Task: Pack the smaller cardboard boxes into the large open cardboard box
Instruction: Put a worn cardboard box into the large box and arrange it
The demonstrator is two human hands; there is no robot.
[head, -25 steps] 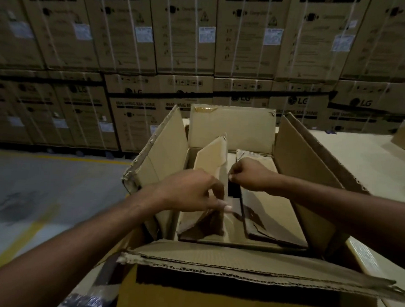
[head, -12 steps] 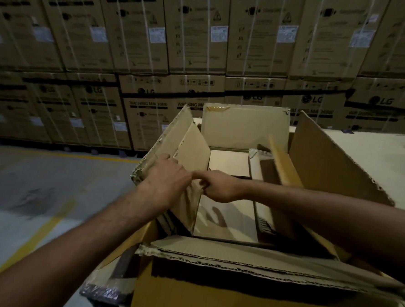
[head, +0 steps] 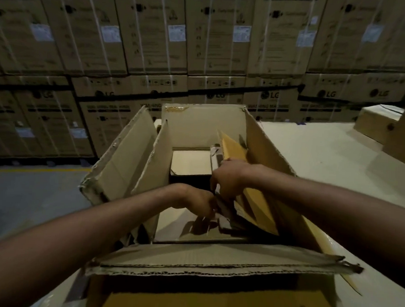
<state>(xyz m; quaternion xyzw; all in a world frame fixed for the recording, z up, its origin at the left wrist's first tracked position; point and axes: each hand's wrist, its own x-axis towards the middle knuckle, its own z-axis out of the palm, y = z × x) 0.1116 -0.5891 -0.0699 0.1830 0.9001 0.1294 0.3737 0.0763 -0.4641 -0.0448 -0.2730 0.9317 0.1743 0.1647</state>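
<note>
one head-worn camera looks forward and down, close over the open box (head: 205, 129), stacked cartons (head: 156, 43) far behind.

Stretches both bare arms forward, forearms converging toward the middle. Holds left hand (head: 197, 200) knuckles up, fingers curled under, seemingly pinching the near edge of a flat cardboard piece (head: 259, 212). Grips the same piece just beyond with right hand (head: 228, 176), fingers bent down.
</note>
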